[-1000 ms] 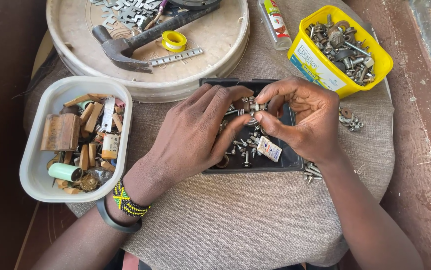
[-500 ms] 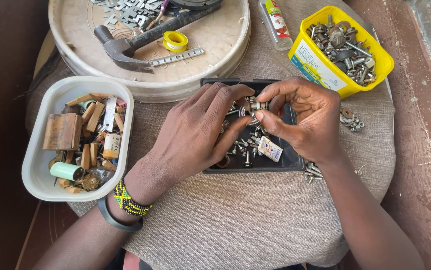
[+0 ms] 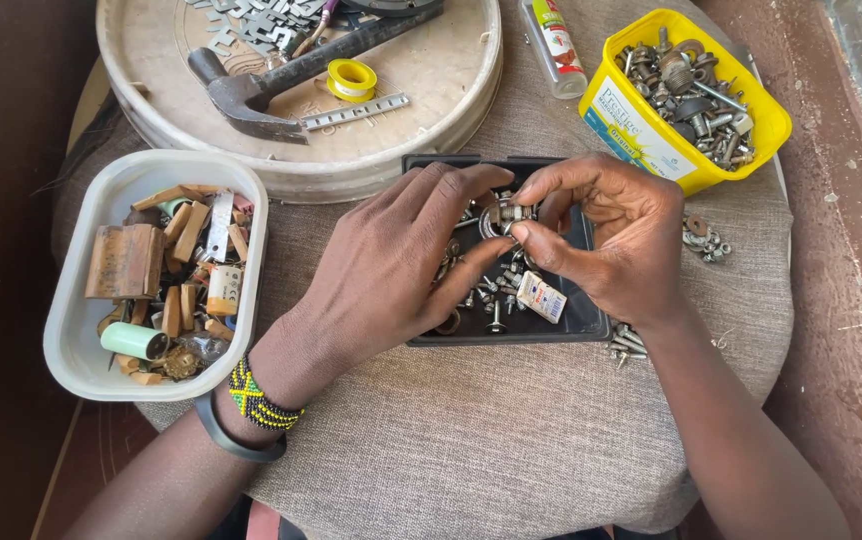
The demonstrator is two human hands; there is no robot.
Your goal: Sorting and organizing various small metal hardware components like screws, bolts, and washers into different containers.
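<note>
Both hands meet above the black tray (image 3: pixel 591 322) of loose screws, the right hand (image 3: pixel 616 240) pinching a small metal fitting (image 3: pixel 511 214) while the left hand (image 3: pixel 391 265) steadies it with its fingertips, so anything dropped lands among the screws.

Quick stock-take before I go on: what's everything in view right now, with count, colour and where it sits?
black tray: one, centre, holds loose screws
small metal fitting: one, silver, pinched between both hands over the tray
yellow tub: one, upper right, full of bolts
white tub: one, left, wooden and mixed bits
round tray: one, beige, top
hammer: one, dark, in round tray
tape roll: one, yellow, beside hammer
tube: one, white, top
left hand: beaded wristband
right hand: bare
</note>
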